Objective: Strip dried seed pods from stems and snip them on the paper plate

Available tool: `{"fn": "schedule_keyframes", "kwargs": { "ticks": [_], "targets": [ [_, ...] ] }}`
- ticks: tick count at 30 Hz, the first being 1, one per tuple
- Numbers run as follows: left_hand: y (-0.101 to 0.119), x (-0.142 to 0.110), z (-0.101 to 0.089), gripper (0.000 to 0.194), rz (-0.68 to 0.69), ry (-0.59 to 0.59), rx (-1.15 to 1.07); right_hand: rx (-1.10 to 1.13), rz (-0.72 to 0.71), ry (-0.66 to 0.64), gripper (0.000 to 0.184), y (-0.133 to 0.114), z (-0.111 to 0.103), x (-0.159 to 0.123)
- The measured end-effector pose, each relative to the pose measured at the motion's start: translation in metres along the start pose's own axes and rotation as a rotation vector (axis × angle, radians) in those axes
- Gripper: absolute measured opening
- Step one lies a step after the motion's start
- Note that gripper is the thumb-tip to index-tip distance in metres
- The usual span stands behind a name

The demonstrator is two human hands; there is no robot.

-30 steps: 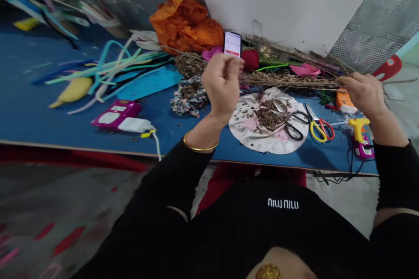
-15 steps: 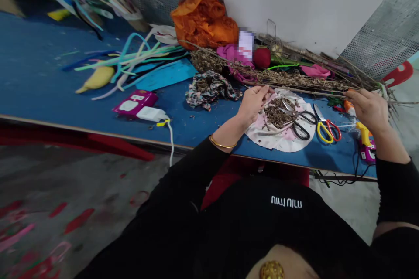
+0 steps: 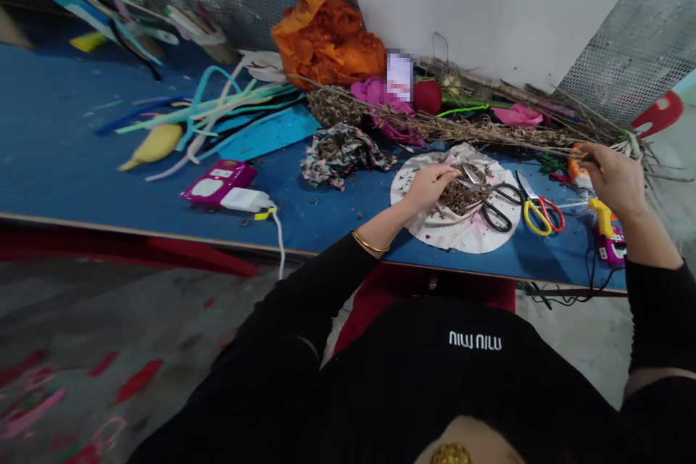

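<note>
Loosely, dried bits on round white cloth

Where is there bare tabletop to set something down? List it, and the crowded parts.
The blue table's largest bare patch lies left of the yellow object and purple box. A smaller, crumb-strewn one lies between the white cable and round white sheet. Crowded: the back, with orange paper and dried stems; the right, around the glue gun.

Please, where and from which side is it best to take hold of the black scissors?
Probably take the black scissors by their loop handles, coming from the right: they lie slightly open, with the loops spread to the right, while the blades point left, close to the left hand.
</note>
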State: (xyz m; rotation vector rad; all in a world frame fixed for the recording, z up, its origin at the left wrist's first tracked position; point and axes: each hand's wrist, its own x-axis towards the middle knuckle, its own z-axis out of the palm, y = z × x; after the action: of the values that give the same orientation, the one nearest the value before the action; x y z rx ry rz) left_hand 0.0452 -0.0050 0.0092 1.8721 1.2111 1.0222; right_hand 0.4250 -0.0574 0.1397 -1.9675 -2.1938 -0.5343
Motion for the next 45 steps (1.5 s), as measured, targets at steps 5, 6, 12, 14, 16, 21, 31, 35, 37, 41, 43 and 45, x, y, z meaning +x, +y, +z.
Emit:
{"fn": "schedule_keyframes", "kwargs": {
  "ticks": [5,6,12,14,16,21,31,35,37,41,43,45],
  "targets": [
    [0.025,-0.006,-0.007,0.027,0.387,0.179,0.294,0.036,-0.07,-0.088,0.034,-0.021,0.005,0.0],
    [0.035,-0.005,-0.009,0.03,0.453,0.203,0.331,0.052,-0.126,-0.087,0.034,-0.027,0.007,0.0],
    [0.076,0.008,-0.015,0.032,0.455,-0.07,0.526,0.129,-0.331,-0.006,0.037,-0.073,0.01,0.007],
    [0.075,0.008,-0.021,0.035,0.383,-0.099,0.543,0.112,-0.324,0.071,0.043,-0.079,0.007,0.01],
    [0.072,0.006,-0.032,0.038,0.347,-0.049,0.548,0.062,-0.284,0.15,0.049,-0.075,0.004,0.015],
    [0.069,0.0,-0.053,0.037,0.262,0.075,0.531,0.007,-0.217,0.097,0.04,-0.054,0.004,0.026],
    [0.058,0.016,-0.063,0.033,-0.004,0.1,0.139,0.002,-0.009,0.125,0.039,-0.105,0.013,0.019],
    [0.064,0.03,-0.068,0.043,-0.292,0.202,-0.389,0.09,0.085,0.048,0.038,-0.148,0.017,0.009],
    [0.071,0.038,-0.068,0.047,-0.32,0.286,-0.577,0.157,0.138,0.071,0.04,-0.167,0.02,0.006],
    [0.085,0.052,-0.063,0.052,-0.225,0.356,-0.695,0.32,0.111,0.152,0.041,-0.191,0.025,0.004],
    [0.094,0.059,-0.06,0.054,-0.21,0.344,-0.793,0.382,0.075,0.109,0.043,-0.201,0.024,0.003],
    [0.106,0.067,-0.057,0.053,-0.262,0.38,-0.967,0.426,0.05,0.017,0.043,-0.211,0.02,0.004]
  ]
}}
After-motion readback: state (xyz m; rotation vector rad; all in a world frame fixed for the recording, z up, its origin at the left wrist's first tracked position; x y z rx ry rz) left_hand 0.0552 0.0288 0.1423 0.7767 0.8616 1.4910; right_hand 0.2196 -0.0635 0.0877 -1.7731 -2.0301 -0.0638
